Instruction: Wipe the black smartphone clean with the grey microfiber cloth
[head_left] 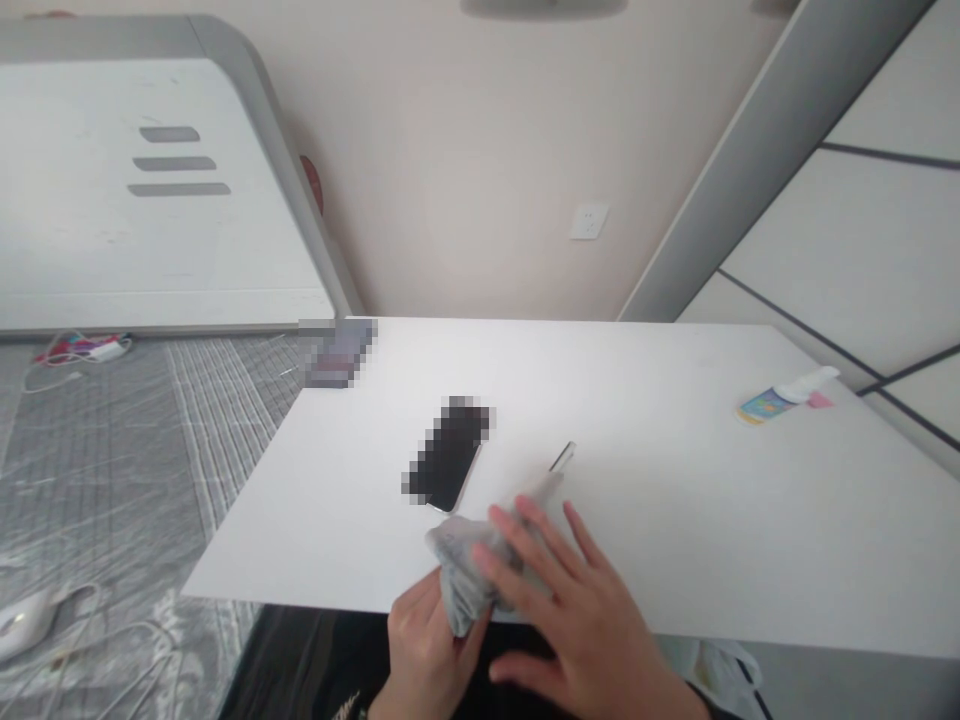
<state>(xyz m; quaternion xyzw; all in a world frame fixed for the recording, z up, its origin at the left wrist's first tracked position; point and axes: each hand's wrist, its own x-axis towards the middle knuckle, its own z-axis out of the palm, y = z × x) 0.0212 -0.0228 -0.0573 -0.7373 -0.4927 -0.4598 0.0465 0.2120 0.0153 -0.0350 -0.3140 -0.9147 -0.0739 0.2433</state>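
My left hand (pixel 427 645) is closed around a bunched grey-white cloth (pixel 469 575) at the near edge of the white table (pixel 660 500). Spread fingers of my right hand (pixel 574 610) reach over the cloth from the right, with the fingertips at or on it; firm contact is hard to tell. Beyond the fingers, the narrow rounded end of a clear-edged thing (pixel 562 457) sticks out from the cloth; the rest of it is covered and its kind is unclear. A black smartphone (pixel 454 460), partly pixelated, lies on the table just beyond the cloth.
A spray bottle (pixel 772 403) lies on its side at the table's right. A pixelated dark object (pixel 341 352) sits at the far left corner. Left of the table is a grey bed cover (pixel 127 450) with cables and a white device (pixel 30 622). A wall (pixel 480 180) stands behind.
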